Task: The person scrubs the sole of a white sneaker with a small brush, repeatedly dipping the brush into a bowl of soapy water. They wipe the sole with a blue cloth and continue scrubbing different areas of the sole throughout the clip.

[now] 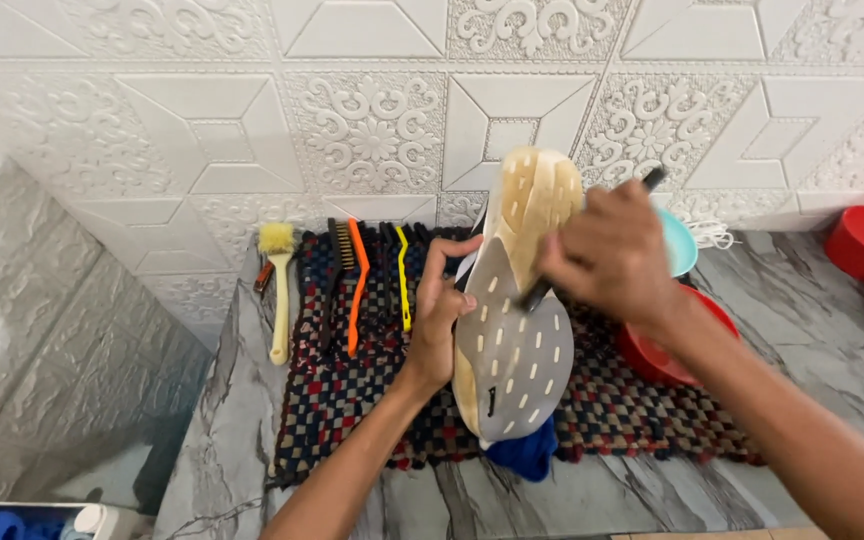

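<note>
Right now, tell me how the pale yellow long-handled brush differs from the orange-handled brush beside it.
The pale yellow brush has a round fluffy head; the orange-handled brush is slim and narrow. The yellow one lies on the marble counter off the mat's edge; the orange one lies on the checked mat. The yellow one's handle looks thicker. Both lie flat, untouched, pointing toward the wall, left of the left hand.

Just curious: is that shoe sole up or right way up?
Sole up: the shoe shows its grey and tan slotted sole to the camera, held by the left hand.
</note>
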